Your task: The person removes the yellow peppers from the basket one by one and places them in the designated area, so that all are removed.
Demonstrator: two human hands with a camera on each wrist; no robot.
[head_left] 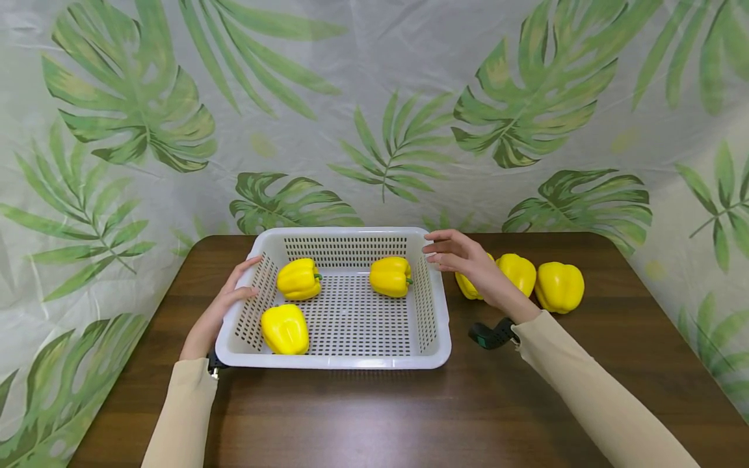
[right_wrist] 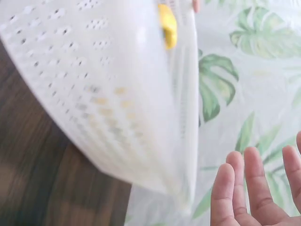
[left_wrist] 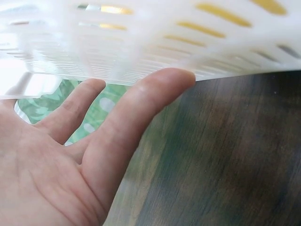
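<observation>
A white perforated plastic basket (head_left: 333, 362) sits on the brown table and holds three yellow bell peppers, at its back left (head_left: 297, 279), front left (head_left: 285, 329) and back right (head_left: 391, 277). At the basket's left side, my left hand (head_left: 218, 311) has its fingers and thumb extended over the rim. The left wrist view shows the thumb (left_wrist: 164, 84) straight against the slotted wall. My right hand (head_left: 468, 263) is beside the back right corner, fingers spread. In the right wrist view, its fingers (right_wrist: 257, 179) stand apart from the basket (right_wrist: 94, 94) and hold nothing.
Three more yellow bell peppers lie on the table (head_left: 374, 416) at the right: one (head_left: 468, 288) partly behind my right hand, one in the middle (head_left: 517, 273), one outermost (head_left: 559, 286). A leaf-patterned sheet (head_left: 392, 130) hangs behind the table.
</observation>
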